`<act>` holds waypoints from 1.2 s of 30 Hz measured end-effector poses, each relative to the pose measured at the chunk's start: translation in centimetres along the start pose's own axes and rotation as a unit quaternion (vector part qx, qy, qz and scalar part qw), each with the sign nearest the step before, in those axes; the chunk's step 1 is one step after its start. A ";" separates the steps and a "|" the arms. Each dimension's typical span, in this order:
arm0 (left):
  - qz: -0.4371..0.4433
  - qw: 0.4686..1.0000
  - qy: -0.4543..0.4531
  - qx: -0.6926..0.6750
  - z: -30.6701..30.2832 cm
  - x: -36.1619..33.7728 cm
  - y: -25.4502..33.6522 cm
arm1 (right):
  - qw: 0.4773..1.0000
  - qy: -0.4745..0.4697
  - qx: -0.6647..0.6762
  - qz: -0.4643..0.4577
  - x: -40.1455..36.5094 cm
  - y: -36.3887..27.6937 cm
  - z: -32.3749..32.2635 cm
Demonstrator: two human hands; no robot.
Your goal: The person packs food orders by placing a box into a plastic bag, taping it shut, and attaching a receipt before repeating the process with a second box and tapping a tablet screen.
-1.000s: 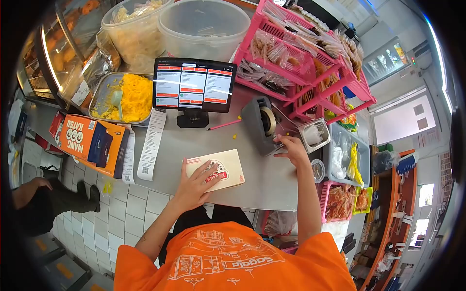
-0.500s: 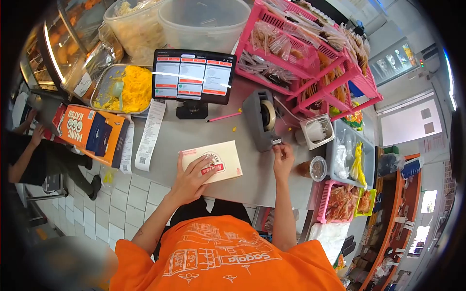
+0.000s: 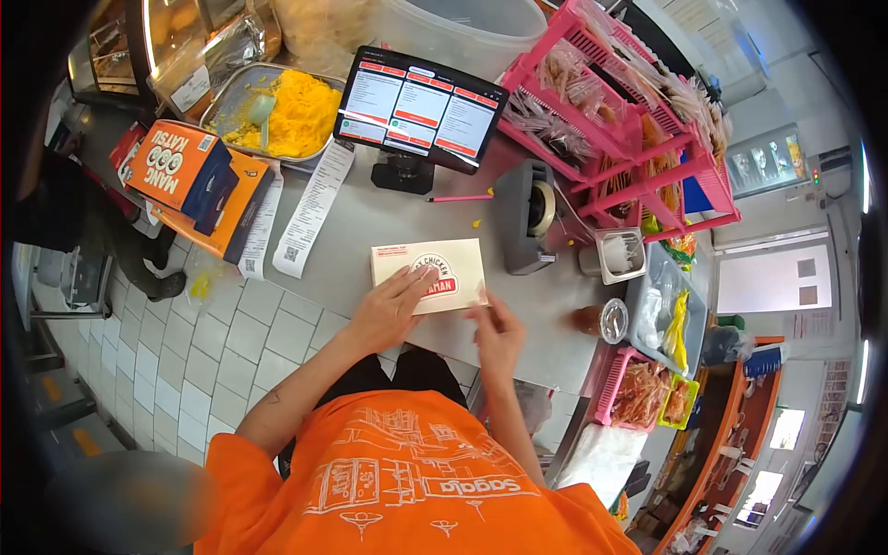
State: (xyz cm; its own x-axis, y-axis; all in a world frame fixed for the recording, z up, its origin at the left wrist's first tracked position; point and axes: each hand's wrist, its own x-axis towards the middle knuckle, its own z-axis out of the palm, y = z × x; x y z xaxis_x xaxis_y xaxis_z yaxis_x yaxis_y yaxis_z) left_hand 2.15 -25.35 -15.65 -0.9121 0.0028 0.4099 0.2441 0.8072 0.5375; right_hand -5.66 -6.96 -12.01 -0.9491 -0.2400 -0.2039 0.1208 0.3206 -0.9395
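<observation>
A cream cardboard food box with a red and black chicken logo lies closed on the steel counter. My left hand rests on its lid, fingers stretched flat over part of the print. At the box's right front corner is my right hand, fingers pinched together; whatever is between them is too small to make out. A grey tape dispenser with a roll of tape stands behind and right of the box. Printed receipts lie to the left.
Behind the box stands a tablet, with a pink pencil before it. A tray of yellow shreds and orange boxes are leftward. Pink baskets, a lidded cup and a grey bin line the right. Another person's leg shows far left.
My right hand has left the tape dispenser's cutting edge and come to the box's right corner. My left hand stays on the lid. The view has shifted.
</observation>
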 end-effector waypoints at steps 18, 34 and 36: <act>0.010 0.998 0.017 0.068 2.9 0.5 -1.2 | 0.951 0.056 -0.246 -0.180 -2.3 6.8 2.4; 0.131 0.942 -0.260 -0.167 16.1 -10.7 35.4 | 0.361 0.886 -0.213 0.199 -51.3 24.3 -55.6; 0.272 0.904 -0.320 -0.083 17.0 -14.4 40.3 | 0.365 0.840 -0.179 0.360 -54.1 26.4 -61.6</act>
State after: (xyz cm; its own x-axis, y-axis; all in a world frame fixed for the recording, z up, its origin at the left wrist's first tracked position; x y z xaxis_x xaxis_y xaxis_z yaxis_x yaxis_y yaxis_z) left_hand 19.57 17.18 -12.41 -0.6327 0.7566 0.1652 0.7116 0.4838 0.5095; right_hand 30.93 70.87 -8.82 0.4154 0.8281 0.3764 0.7542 -0.0822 -0.6515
